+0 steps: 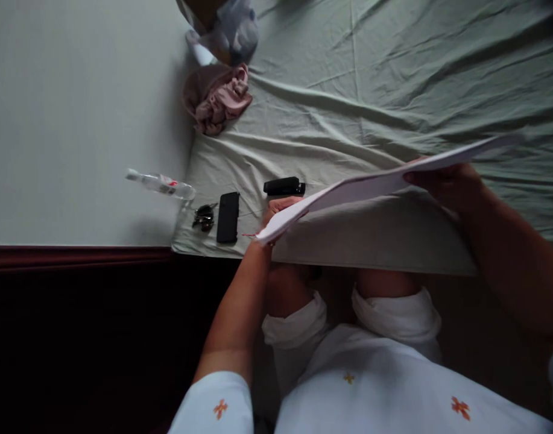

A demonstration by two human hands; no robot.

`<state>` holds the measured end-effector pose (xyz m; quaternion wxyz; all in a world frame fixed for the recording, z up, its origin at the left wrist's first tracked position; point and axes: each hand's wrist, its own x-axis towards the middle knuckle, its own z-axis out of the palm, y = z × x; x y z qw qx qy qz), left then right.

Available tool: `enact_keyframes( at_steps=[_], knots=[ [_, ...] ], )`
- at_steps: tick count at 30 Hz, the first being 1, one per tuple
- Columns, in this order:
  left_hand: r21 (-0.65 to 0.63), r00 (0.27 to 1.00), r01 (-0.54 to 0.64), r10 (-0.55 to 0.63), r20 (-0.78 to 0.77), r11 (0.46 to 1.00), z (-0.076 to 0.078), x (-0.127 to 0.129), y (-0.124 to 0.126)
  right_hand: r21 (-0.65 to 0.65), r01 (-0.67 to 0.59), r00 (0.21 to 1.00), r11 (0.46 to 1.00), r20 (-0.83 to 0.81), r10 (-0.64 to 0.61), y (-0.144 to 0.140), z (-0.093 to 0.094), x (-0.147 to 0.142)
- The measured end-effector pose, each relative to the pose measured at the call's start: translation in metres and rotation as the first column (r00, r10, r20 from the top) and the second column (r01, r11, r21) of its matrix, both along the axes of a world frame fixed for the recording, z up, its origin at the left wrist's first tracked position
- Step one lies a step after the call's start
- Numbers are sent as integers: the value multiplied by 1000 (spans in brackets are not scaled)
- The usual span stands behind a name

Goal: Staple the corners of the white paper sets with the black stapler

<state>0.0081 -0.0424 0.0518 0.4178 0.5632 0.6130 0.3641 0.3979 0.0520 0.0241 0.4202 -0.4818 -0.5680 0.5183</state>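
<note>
White sheets of paper (pixel 357 190) are held up edge-on above the bed, slanting from lower left to upper right. My left hand (pixel 281 206) grips their left end, with the fingers partly hidden behind the paper. Farther right, my right hand (pixel 450 181) pinches the lower edge, thumb on the near side. How many sheets there are I cannot tell. Just beyond my left hand lies a black stapler (pixel 281 185). A black phone (pixel 228 217) rests to the left of that hand, close to a bunch of keys (pixel 204 217).
The bed has a wrinkled green sheet (pixel 312 129). A clear plastic bottle (pixel 163 185) lies by the pale wall (pixel 77 120) at the left. Farther back are a crumpled pink cloth (pixel 217 99) and a plastic bag (pixel 235 33). The bed's front edge runs above my knees.
</note>
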Motion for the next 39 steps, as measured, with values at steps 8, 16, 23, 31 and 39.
enact_keyframes(
  at_steps=[8, 16, 23, 31, 39],
  knots=[
    [25, 994, -99, 100, -45, 995, -14, 7, 5, -19, -25, 996, 1000, -82, 23, -5, 5, -8],
    [-89, 975, -82, 98, 200, 993, -7, 10, 15, -126, -82, 990, 989, -125, 66, 3, 7, 2],
    [-264, 920, -94, 185, 345, 960, 4, 16, 21, -346, -191, 969, 919, -215, 120, 8, 13, 11],
    [-308, 933, -11, 120, 338, 951, 2, 11, 11, -398, -48, 975, 916, -219, -44, 16, 12, 15],
    [-247, 988, -105, 128, 81, 963, 4, -7, -5, -338, 50, 970, 940, -208, -127, 21, 4, 17]
  ],
)
